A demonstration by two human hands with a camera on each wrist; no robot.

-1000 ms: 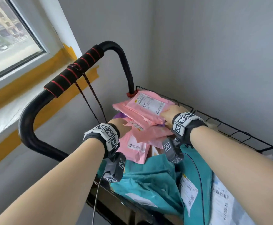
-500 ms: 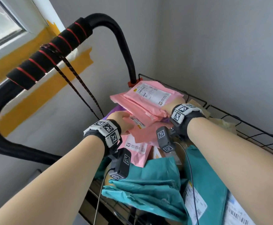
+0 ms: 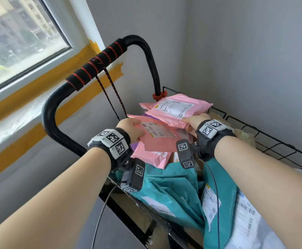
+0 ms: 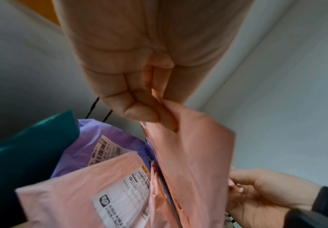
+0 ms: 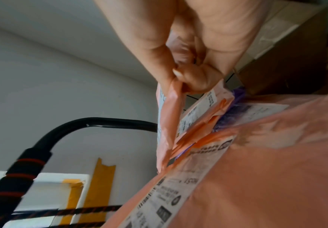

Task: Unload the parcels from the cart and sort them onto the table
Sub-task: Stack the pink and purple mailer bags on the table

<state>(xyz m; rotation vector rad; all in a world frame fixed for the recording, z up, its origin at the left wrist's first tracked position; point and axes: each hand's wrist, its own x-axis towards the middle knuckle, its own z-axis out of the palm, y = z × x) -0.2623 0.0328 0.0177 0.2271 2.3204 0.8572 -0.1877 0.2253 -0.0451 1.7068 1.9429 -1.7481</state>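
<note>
Several pink mailer parcels lie piled at the far end of the wire cart [image 3: 265,139]. My left hand [image 3: 135,128] pinches the left edge of a flat pink parcel [image 3: 157,139], thumb on top; the left wrist view shows the left hand [image 4: 155,108] with its fingers curled round that pink parcel [image 4: 190,146]. My right hand [image 3: 191,123] grips the near corner of the top pink parcel [image 3: 175,108], which rests above the first. In the right wrist view the right hand [image 5: 184,77] has its thumb and fingers clamped on the top pink parcel [image 5: 167,123]. A purple parcel [image 4: 100,141] lies underneath.
Teal parcels [image 3: 164,187] and a white one [image 3: 247,221] fill the near part of the cart. The black cart handle [image 3: 96,67] with its red-striped grip rises at the left, a cord hanging from it. Grey walls close in behind and right. A cardboard box [image 5: 286,54] sits by the right hand.
My left hand has closed on the lower pink parcel's edge and raised it off the pile. My right hand keeps its hold on the top pink parcel. The head view has shifted.
</note>
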